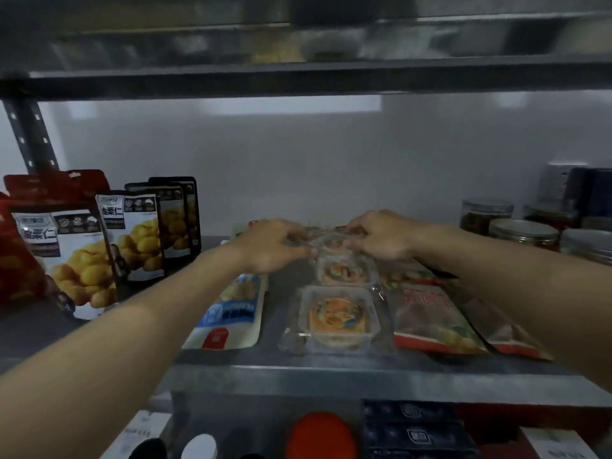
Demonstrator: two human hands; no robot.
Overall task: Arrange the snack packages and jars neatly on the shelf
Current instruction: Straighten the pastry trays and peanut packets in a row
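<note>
Clear plastic, crinkled, pinched between both hands at the back of the shelf (331, 376): a wrapped pastry (332, 241), blurred, lifted or tilted over the row behind the front pastry (336, 318). Left hand (275, 245) closed on its left edge, thumb under, fingers over; right hand (381, 236) closed on its right edge, knuckles up. Between that pack and the front pastry, a second pastry (342, 270) in its tray, lying flat. Just left of the front pastry, flat, a white and blue pouch (228, 313), partly under the left forearm. Just right of the front pastry, flat, red-edged bags (433, 323) overlapping, running under the right forearm. Well left of the front pastry, upright in a row, chestnut pouches (82, 260) with yellow kernels printed on them, red bags (20, 260) beside and behind. Well right and behind, against the wall, jars (523, 231) with metal lids, dark boxes (586, 190) behind them. Below the front pastry, on the lower level, an orange cap (321, 435) and dark cartons (414, 429), blurred.
</note>
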